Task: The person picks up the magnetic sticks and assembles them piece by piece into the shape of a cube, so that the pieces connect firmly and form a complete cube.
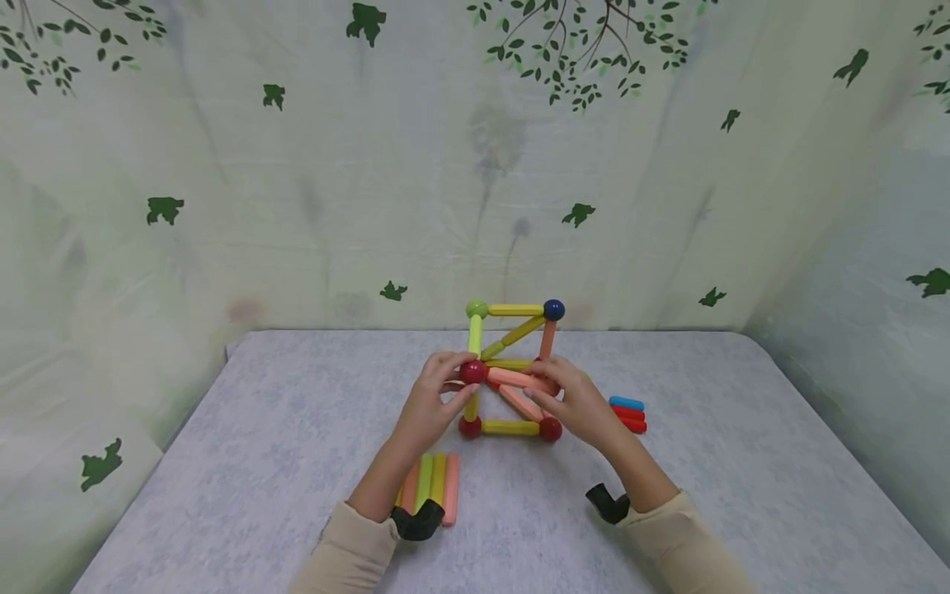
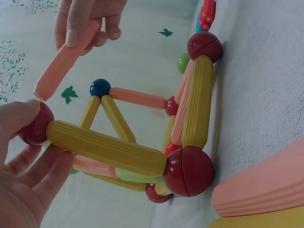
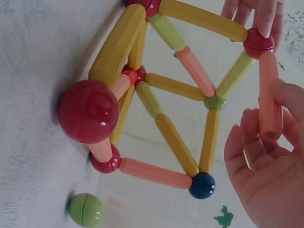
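right hand pinching a pink stick at the red ball

thumb and fingers of the right hand are closing round the pink stick, which is slanting with one end pointing at the red ball; whether the two are quite touching, one cannot tell. the left hand is gripping that ball between thumb and fingers, at an upper corner of a stick-and-ball frame that is standing on the table.

below the held ball, a yellow upright is running down to a lower red ball. behind it, a light-green stick is leading to a green corner ball, and a yellow bar is joining that one to a blue ball.

beyond the frame's side, a loose green ball is resting on the table. a row of coloured sticks is lying by the left forearm, while a blue piece and red pieces are lying past the right hand. behind everything, a leaf-printed backdrop is hanging.
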The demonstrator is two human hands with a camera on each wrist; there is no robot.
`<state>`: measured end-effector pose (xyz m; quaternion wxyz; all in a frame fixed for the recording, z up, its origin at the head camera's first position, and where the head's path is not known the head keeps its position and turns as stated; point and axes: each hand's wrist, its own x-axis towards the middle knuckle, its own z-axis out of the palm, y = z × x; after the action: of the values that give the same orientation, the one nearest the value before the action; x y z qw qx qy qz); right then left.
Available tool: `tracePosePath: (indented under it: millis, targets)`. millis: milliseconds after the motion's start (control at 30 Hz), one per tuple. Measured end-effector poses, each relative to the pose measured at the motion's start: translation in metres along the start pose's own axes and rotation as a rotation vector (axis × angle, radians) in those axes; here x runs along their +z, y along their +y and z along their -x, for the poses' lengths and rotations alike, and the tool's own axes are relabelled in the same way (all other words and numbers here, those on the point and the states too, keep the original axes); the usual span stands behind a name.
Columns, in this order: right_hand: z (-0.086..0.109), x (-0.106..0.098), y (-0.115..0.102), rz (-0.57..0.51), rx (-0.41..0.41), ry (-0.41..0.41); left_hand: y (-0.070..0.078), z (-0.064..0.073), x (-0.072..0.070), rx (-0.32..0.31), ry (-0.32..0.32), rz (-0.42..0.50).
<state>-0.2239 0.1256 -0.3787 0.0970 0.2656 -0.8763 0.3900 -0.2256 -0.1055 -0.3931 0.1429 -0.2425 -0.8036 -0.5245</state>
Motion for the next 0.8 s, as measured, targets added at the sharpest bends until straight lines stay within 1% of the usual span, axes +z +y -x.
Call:
tracePosePath:
  millis: [100, 167, 333, 433, 533, 600, 700, 800]
  targets:
    - [-0.003, 0.001, -0.001, 0.012, -0.035, 0.028, -0.001, -0.001, 0.000, 0.015, 0.003, -0.009]
    - [-0.004, 0.002, -0.002, 0.005, -0.047, 0.040, -0.001, -0.002, 0.001, 0.036, 0.009, -0.024]
    - [-0.006, 0.002, -0.003, -0.011, -0.045, 0.061, -0.001, -0.006, 0.006, 0.098, 0.014, -0.095]
    - [-0.007, 0.002, -0.002, -0.018, -0.041, 0.073, -0.001, -0.010, 0.012, 0.136, 0.014, -0.120]
    - [-0.007, 0.002, -0.001, -0.026, -0.036, 0.076, -0.001, -0.012, 0.016, 0.163, 0.039, -0.137]
    - [-0.007, 0.002, -0.001, -0.038, -0.029, 0.077, -0.002, -0.013, 0.019, 0.172, 0.065, -0.155]
    - [-0.005, -0.001, 0.004, -0.064, -0.019, 0.101, -0.002, -0.013, 0.020, 0.172, 0.094, -0.164]
    - [-0.001, -0.005, 0.015, -0.102, 0.016, 0.166, -0.002, -0.013, 0.021, 0.167, 0.107, -0.164]
